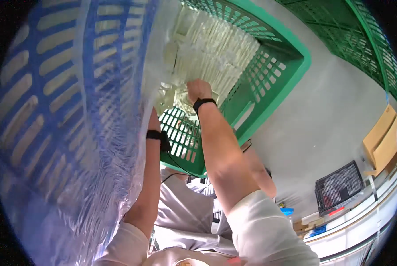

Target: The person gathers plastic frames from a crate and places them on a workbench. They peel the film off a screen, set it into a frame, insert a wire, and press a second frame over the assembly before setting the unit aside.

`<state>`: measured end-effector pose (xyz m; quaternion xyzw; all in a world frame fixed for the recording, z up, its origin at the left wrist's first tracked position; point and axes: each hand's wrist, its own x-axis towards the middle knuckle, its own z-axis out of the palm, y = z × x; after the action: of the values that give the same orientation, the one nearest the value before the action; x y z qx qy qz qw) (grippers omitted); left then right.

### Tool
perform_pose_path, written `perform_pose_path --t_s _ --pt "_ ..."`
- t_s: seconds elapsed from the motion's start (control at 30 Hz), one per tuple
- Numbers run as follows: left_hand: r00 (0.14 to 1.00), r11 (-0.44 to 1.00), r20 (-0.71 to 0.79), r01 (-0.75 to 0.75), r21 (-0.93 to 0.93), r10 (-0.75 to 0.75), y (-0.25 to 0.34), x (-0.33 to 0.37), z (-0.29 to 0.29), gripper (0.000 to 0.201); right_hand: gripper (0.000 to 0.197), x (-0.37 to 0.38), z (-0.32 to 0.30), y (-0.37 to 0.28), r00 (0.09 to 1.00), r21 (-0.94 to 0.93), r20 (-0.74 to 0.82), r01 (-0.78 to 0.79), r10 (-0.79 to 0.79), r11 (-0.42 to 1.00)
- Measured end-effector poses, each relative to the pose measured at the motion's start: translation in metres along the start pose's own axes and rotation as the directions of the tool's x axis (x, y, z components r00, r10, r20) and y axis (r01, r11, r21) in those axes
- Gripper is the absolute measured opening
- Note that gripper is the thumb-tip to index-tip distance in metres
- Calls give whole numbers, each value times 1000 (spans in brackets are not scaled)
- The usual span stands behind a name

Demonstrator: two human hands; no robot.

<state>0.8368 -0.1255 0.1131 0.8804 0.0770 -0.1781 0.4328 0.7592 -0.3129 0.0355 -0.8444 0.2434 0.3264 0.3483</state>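
Note:
My right hand [199,90], with a black strap at the wrist, reaches into a green slatted basket [291,71]. Its fingers curl closed beside pale, translucent pieces [220,48], which are packed upright in tight rows; what it grips is hidden. Looser pale pieces [165,95] lie to the left of that hand. Only the back edge of my left hand [153,117] shows above its wrist strap, at the basket's near left side. Clear plastic film and the blue crate hide its fingers.
A tall blue slatted crate [52,88] wrapped in clear film fills the left. Another green crate [336,31] stands upper right. Grey floor [314,111] lies between. A cardboard box [382,137] and a black mesh crate [339,186] are at right. Behind my right forearm, another bare arm [258,170] shows.

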Motion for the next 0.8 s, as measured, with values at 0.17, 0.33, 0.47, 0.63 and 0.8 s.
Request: perform_pose_path --t_s 0.17,0.33,0.47,0.63,0.8 --pt "994 991 -5 112 67 -112 2 25 -24 29 21 5 -19 -11 965 -213 -254 8 -63 977" --pt "948 948 58 310 72 -314 27 33 7 34 19 5 4 -1 962 -227 -263 6 -67 974" --pt "976 984 133 167 64 -174 44 8 27 39 21 -1 4 8 963 -153 -269 -69 25 986" --pt "994 995 97 51 81 -59 32 37 9 29 22 -3 -43 -7 991 105 103 -97 87 990" --pt "981 984 95 166 56 -171 41 12 34 19 23 -21 -86 14 960 166 101 -275 261 947"
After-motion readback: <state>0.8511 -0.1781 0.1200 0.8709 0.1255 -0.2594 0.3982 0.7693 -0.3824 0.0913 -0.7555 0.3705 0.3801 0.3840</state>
